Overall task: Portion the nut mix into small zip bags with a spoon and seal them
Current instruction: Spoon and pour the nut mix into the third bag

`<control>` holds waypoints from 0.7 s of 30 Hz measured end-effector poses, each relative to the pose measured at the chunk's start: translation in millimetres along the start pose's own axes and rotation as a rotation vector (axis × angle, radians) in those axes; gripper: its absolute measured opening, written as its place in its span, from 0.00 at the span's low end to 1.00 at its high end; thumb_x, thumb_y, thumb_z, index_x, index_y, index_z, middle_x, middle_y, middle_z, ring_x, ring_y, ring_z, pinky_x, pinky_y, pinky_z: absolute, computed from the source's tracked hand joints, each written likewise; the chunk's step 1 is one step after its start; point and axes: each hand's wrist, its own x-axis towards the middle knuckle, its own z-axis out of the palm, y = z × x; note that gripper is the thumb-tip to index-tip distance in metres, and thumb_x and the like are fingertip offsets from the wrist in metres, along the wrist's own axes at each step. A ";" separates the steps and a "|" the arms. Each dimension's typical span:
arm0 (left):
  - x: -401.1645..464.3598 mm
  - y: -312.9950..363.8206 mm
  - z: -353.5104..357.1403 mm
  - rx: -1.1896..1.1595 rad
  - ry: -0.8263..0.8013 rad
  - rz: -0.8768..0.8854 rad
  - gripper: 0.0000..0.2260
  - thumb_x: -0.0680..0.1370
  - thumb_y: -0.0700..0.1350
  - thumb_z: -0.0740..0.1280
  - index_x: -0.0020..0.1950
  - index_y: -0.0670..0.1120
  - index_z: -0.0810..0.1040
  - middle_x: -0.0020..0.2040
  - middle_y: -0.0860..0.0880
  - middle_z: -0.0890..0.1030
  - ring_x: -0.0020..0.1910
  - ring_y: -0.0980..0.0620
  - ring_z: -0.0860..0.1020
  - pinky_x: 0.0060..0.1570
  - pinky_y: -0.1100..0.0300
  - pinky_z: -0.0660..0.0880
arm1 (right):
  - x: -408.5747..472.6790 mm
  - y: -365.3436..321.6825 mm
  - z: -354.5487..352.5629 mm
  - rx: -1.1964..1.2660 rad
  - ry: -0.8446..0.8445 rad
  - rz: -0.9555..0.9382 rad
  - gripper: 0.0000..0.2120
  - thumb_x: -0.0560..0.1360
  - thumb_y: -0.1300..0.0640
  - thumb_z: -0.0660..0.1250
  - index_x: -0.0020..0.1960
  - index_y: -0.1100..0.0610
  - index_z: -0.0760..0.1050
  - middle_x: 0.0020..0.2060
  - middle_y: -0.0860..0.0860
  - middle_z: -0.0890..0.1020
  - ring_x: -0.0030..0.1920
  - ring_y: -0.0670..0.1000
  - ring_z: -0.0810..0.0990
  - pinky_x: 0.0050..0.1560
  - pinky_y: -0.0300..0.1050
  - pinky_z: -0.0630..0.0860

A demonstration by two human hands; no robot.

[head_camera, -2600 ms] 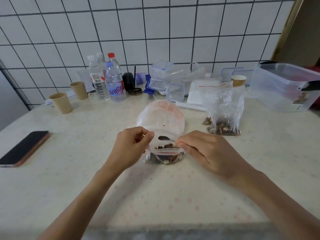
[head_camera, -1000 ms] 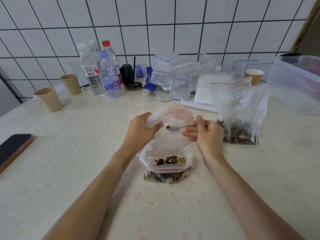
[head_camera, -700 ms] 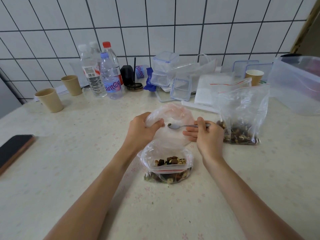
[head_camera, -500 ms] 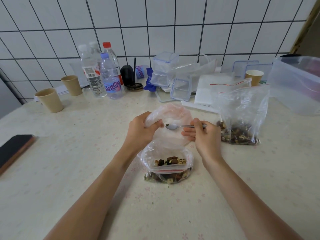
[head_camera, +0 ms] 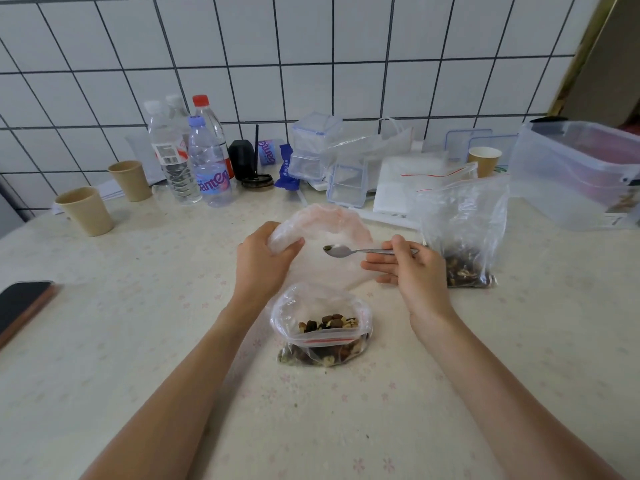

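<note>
Left hand [head_camera: 261, 263] grips the large bag [head_camera: 325, 233]; right hand [head_camera: 412, 268] pinches the spoon [head_camera: 349, 251], apparently near-empty. Scoop level, then tip into the small zip bag [head_camera: 320, 323] at lower centre.

Table [head_camera: 104, 341]: pale top with a faint flower print.
Wall [head_camera: 311, 46]: white tiles, dark grout.
Phone [head_camera: 20, 306]: dark, lying flat at the left edge.
Paper cups: two on the left [head_camera: 86, 210] [head_camera: 130, 180], a third [head_camera: 484, 161] at the back right.
Water bottles [head_camera: 194, 157]: a cluster by the wall (one with a red cap).
Clear lidded boxes [head_camera: 313, 147]: stacked behind the centre.
Large clear bin [head_camera: 575, 174]: far right.
Black object [head_camera: 240, 157]: beside the bottles; cannot tell what.
</note>
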 end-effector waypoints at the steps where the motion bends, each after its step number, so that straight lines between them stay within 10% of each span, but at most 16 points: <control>1: 1.2 2.3 -0.1 0.006 -0.015 -0.009 0.13 0.75 0.53 0.77 0.56 0.56 0.79 0.45 0.56 0.84 0.38 0.58 0.83 0.43 0.55 0.83 | -2.0 -4.2 -4.0 0.004 -0.001 -0.014 0.15 0.86 0.53 0.59 0.49 0.60 0.79 0.39 0.54 0.88 0.41 0.55 0.89 0.40 0.47 0.80; 9: -8.2 15.6 -24.2 0.027 -0.107 -0.026 0.31 0.73 0.53 0.79 0.72 0.49 0.73 0.67 0.53 0.78 0.63 0.53 0.76 0.64 0.51 0.77 | -30.1 -40.5 -33.6 0.075 -0.044 -0.100 0.15 0.85 0.51 0.61 0.49 0.60 0.79 0.39 0.58 0.88 0.42 0.58 0.89 0.33 0.41 0.81; 14: -44.6 21.7 -56.4 0.028 0.001 0.043 0.06 0.81 0.53 0.70 0.54 0.52 0.82 0.50 0.57 0.84 0.48 0.62 0.81 0.47 0.64 0.75 | -61.5 -55.0 -38.3 0.027 -0.122 -0.197 0.15 0.86 0.52 0.60 0.49 0.61 0.79 0.40 0.58 0.88 0.41 0.58 0.88 0.34 0.42 0.82; 21: -105.6 24.4 -67.7 -0.054 -0.240 -0.093 0.27 0.82 0.66 0.59 0.43 0.47 0.85 0.35 0.49 0.85 0.31 0.54 0.81 0.35 0.61 0.73 | -98.4 -53.0 -42.4 -0.298 -0.293 -0.511 0.11 0.85 0.54 0.62 0.50 0.57 0.81 0.41 0.48 0.88 0.44 0.46 0.87 0.41 0.42 0.81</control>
